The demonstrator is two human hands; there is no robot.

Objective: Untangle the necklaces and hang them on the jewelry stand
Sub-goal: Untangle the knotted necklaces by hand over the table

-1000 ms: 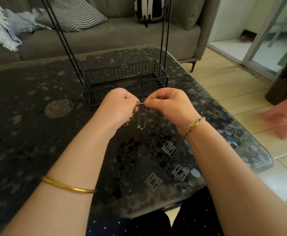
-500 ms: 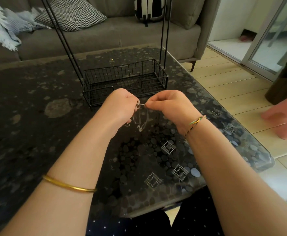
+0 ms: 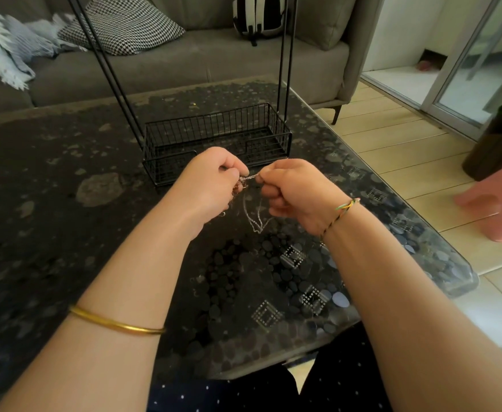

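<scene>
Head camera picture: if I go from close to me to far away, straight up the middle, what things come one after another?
table → necklaces, pinched between the left hand and the right hand → stand's basket → sofa → backpack

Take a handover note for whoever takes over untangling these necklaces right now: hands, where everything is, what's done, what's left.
Hands: the left hand grips a bunch of the thin silver chain necklaces; the right hand pinches one strand, drawn short between the two hands.
Things: chain loops dangle below the hands, above the dark pebble-patterned glass table. The black wire jewelry stand stands just behind the hands, its top out of frame.
Done: no necklace shows on the visible part of the stand.
Left: work each chain free, then hang them.
</scene>
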